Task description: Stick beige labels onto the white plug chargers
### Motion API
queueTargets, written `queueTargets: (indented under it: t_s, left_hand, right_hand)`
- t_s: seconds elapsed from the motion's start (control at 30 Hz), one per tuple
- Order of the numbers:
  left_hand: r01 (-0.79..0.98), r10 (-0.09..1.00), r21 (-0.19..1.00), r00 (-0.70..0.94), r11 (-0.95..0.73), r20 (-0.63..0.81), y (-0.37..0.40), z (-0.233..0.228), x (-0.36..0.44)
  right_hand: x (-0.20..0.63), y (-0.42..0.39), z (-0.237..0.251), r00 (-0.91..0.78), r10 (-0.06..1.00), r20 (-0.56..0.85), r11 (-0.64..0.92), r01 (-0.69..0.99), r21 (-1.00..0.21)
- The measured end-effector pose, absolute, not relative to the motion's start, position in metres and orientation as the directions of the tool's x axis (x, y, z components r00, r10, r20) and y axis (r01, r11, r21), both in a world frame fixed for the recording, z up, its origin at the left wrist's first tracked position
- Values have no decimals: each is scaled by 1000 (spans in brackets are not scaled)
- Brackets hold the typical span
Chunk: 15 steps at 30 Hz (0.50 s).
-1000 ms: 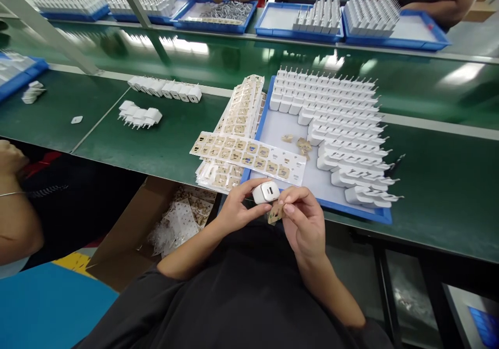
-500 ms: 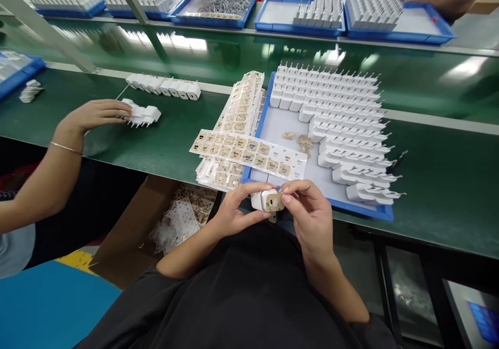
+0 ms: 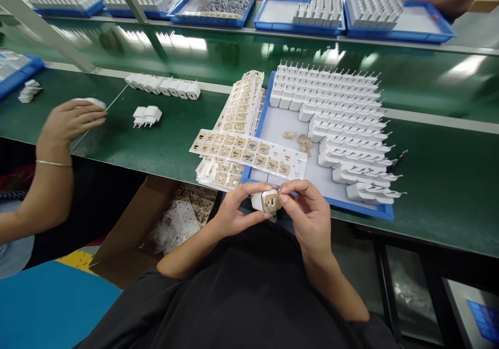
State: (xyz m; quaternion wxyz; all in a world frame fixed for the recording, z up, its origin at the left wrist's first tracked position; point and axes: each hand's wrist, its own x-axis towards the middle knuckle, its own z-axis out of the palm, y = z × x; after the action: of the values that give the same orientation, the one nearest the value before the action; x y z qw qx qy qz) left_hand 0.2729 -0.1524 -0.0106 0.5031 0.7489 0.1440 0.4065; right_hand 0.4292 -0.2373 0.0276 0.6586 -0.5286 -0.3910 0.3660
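Note:
My left hand (image 3: 233, 211) grips a white plug charger (image 3: 258, 202) between thumb and fingers, its port face turned to the right. A tan adhesive sticker (image 3: 274, 199) with cut-outs lies against that face. My right hand (image 3: 306, 208) pinches the sticker's right edge between thumb and forefinger. Just beyond my hands, a sheet of tan stickers (image 3: 237, 151) lies across a stack of similar sheets (image 3: 244, 104) and over the rim of a blue tray (image 3: 255, 175). Rows of white chargers (image 3: 331, 99), pins up, fill much of that tray, beside a few loose tan pieces (image 3: 305, 142).
At left, a co-worker's hand (image 3: 72, 123) covers white chargers on the green table (image 3: 171, 125). Two chargers (image 3: 147, 115) and a row (image 3: 163, 86) stand nearby. Below is a cardboard box (image 3: 120, 229) of scrap sheets. Blue trays (image 3: 300, 29) line the far side.
The sticker has shifted on the charger's face, so the port slots show more clearly. My right hand moved slightly left. The co-worker's hand moved left with some chargers, leaving two behind.

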Motion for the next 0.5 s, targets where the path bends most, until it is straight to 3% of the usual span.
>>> queueTargets:
  t_s: [0.27, 0.5]
  left_hand:
    - [-190, 609, 845, 616, -501, 499, -152, -7, 274]
    - [-234, 611, 817, 565, -527, 555, -153, -12, 275]
  right_hand:
    - [422, -238, 27, 465, 861, 205, 176, 106, -979]
    - [429, -230, 23, 501, 777, 382, 153, 438, -886]
